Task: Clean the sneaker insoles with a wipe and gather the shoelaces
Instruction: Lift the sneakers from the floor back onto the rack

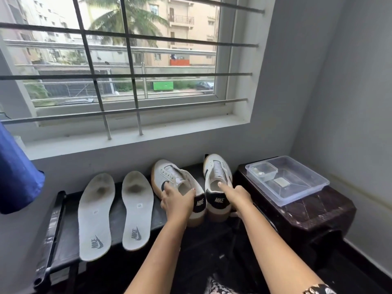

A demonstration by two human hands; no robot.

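Two white insoles lie side by side on the black rack, heels toward me: the left insole and the right insole, both with dark stains near the toe end. To their right stand two white sneakers with black heel tabs and no laces visible. My left hand grips the heel collar of the left sneaker. My right hand holds the heel of the right sneaker, index finger reaching into its opening. No wipe or shoelaces are in view.
A clear plastic tray holding a small lidded box sits on a dark brown stool at the right. Blue fabric hangs at the left edge. A barred window and its sill rise behind the rack.
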